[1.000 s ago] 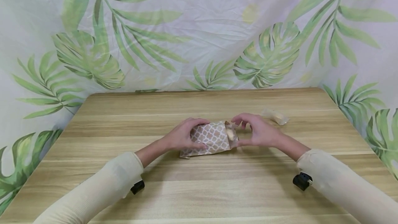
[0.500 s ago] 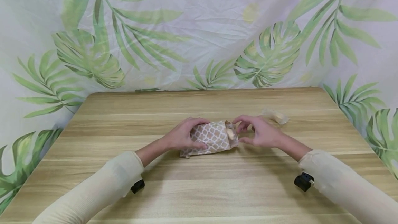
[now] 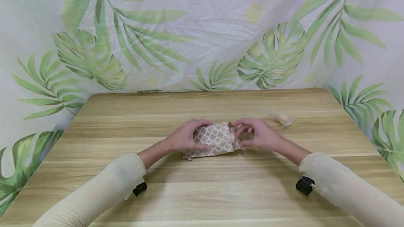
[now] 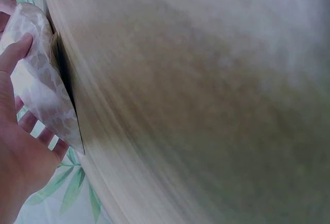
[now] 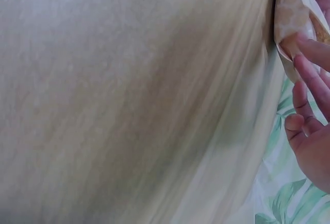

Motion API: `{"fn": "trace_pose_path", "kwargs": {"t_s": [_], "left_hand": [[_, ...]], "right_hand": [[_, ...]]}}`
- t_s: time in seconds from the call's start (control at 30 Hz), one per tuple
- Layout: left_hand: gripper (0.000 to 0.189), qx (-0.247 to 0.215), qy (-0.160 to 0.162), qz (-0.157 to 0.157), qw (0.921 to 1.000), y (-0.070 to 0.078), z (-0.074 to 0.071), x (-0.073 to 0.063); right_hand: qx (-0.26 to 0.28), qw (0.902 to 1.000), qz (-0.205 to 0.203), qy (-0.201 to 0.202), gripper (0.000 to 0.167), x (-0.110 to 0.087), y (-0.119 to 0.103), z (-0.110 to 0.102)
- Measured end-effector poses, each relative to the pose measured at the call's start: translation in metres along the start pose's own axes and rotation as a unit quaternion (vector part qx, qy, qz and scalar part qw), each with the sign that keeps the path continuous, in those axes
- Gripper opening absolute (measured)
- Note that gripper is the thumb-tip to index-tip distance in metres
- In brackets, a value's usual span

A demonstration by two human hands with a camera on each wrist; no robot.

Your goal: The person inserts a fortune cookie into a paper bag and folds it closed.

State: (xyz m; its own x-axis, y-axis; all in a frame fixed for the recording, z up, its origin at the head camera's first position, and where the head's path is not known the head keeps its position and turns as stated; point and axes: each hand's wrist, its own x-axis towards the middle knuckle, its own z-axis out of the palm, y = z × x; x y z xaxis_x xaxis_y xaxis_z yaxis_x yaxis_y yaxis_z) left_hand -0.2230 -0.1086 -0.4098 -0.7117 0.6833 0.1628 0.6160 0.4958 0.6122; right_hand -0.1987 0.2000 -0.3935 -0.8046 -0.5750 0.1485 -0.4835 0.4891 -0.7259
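A paper bag (image 3: 216,137) with a tan and white lattice print lies on its side, its mouth facing right. My left hand (image 3: 186,137) grips the bag's closed end, thumb on the near side and fingers over the far side. Inside the mouth shows the end of a clear-wrapped beige piece (image 3: 234,136). My right hand (image 3: 260,134) holds that end with bent fingers, the index at the far rim and the thumb by the near one. In the right wrist view the fingertips lie right at the bag's mouth; the piece is mostly hidden in the bag.
A second clear-wrapped beige piece (image 3: 282,118) lies on the wooden table (image 3: 202,192) behind my right hand. A leaf-printed cloth (image 3: 202,38) hangs along the table's back edge. Black wrist cameras sit under both cream sleeves.
My right hand has drawn back slightly, then moved left onto the bag's mouth, where its fingers now cover more of the wrapped piece. The left hand and bag have stayed put.
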Motion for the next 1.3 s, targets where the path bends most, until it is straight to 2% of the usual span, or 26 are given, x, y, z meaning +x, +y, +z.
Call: {"fn": "trace_pose_path", "kwargs": {"t_s": [0.33,0.53,0.77,1.1,1.3], "left_hand": [[0.084,-0.004,-0.001,-0.005,1.0,-0.0003,-0.0006,0.0],[0.085,-0.001,-0.001,-0.001,1.0,0.0002,-0.0011,-0.0002],[0.084,-0.008,-0.002,-0.003,1.0,-0.0009,-0.0007,0.0002],[0.086,-0.011,-0.006,-0.011,0.9999,-0.0008,-0.0017,-0.0003],[0.099,-0.002,-0.019,0.008,0.9998,-0.0018,-0.0031,-0.0002]], "right_hand": [[0.024,0.9995,-0.016,0.016,0.059,0.0006,-0.0009,-0.0004],[0.038,0.9992,-0.006,0.01,0.054,-0.0016,0.0004,-0.0014],[0.027,0.9996,-0.003,0.013,0.055,-0.0025,-0.0015,0.0018],[0.007,0.9997,-0.018,0.016,0.057,0.0015,-0.0045,0.0045],[0.015,0.9996,-0.022,0.003,0.057,0.0038,-0.0025,0.0026]]}}
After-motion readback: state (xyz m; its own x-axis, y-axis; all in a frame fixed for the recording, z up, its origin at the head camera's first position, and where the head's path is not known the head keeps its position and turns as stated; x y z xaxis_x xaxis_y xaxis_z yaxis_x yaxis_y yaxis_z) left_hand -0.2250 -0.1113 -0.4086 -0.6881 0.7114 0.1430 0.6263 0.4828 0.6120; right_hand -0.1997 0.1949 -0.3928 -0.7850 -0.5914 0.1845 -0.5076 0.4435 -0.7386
